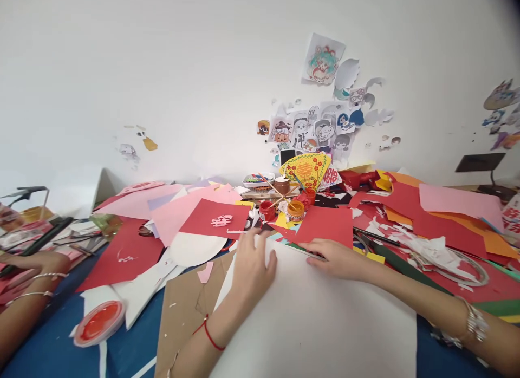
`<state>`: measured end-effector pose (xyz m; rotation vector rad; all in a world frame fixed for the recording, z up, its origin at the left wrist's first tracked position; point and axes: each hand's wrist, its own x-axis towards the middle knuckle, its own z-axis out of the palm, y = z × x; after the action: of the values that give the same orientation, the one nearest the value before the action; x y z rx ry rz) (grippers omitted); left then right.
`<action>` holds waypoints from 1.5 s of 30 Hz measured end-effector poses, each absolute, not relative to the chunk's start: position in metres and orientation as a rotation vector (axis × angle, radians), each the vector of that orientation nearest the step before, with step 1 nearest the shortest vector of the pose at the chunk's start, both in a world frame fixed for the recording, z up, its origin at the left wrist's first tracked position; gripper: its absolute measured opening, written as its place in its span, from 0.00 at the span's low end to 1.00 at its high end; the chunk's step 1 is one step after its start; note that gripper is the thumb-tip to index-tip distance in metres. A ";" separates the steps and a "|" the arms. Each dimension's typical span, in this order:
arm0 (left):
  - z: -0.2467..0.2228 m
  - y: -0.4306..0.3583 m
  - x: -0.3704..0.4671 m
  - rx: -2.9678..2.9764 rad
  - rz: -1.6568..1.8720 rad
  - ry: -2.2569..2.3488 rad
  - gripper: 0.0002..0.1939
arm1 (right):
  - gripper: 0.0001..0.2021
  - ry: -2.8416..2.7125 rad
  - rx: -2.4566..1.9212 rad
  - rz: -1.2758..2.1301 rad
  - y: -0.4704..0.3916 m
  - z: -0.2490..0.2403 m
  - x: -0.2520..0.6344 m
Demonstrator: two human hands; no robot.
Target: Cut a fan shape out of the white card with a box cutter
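A large white sheet (325, 324) lies in front of me over a brown cardboard piece (182, 297). At the sheet's upper left corner is my left hand (252, 264), palm down, fingers bent a little and thumb apart. Close to the sheet's far edge, my right hand (335, 258) has its fingers closed on a thin grey tool (311, 254), whose kind I cannot make out. Just beyond the hands lie a red card (327, 226) and another red card (199, 218) bearing a pink cut-out character (221, 220).
Jars of red paint (267, 211) and orange paint (296, 210), with brushes across them, stand behind. A lid with red paint (99, 323) sits at left, near another person's arm (36, 286). Paper scraps and a wire coil (467, 267) crowd the right.
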<state>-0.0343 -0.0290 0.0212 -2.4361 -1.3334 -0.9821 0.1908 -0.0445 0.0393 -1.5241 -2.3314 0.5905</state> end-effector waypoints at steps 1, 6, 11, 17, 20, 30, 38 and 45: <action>0.024 -0.020 -0.041 -2.348 -1.018 -1.488 0.19 | 0.24 -2.303 -1.545 0.659 -0.036 0.040 0.188; 0.031 0.007 -0.066 -2.299 -0.782 -2.107 0.20 | 0.18 -2.231 -1.549 0.902 -0.011 0.045 0.180; 0.031 0.010 -0.068 -2.351 -0.725 -2.140 0.18 | 0.15 -2.212 -1.531 1.081 -0.001 0.049 0.175; 0.034 0.009 -0.069 -2.322 -0.854 -2.182 0.15 | 0.11 -2.128 -1.612 1.133 0.006 0.052 0.169; 0.036 0.008 -0.068 -2.344 -0.861 -2.188 0.14 | 0.09 -2.113 -1.622 1.122 0.003 0.060 0.169; 0.041 -0.001 -0.065 -2.436 -0.796 -2.103 0.15 | 0.07 -2.025 -1.850 0.401 0.024 0.097 0.232; 0.036 0.005 -0.066 -2.425 -0.943 -2.020 0.14 | 0.12 -2.151 -1.573 0.759 0.012 0.081 0.169; 0.034 0.011 -0.074 -2.425 -1.020 -2.063 0.13 | 0.12 -1.909 -1.519 1.187 0.017 0.067 0.108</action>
<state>-0.0738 0.0109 0.0343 -2.4250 -2.0632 -1.0202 0.1082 0.0172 0.0667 -1.5193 -1.9094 1.1875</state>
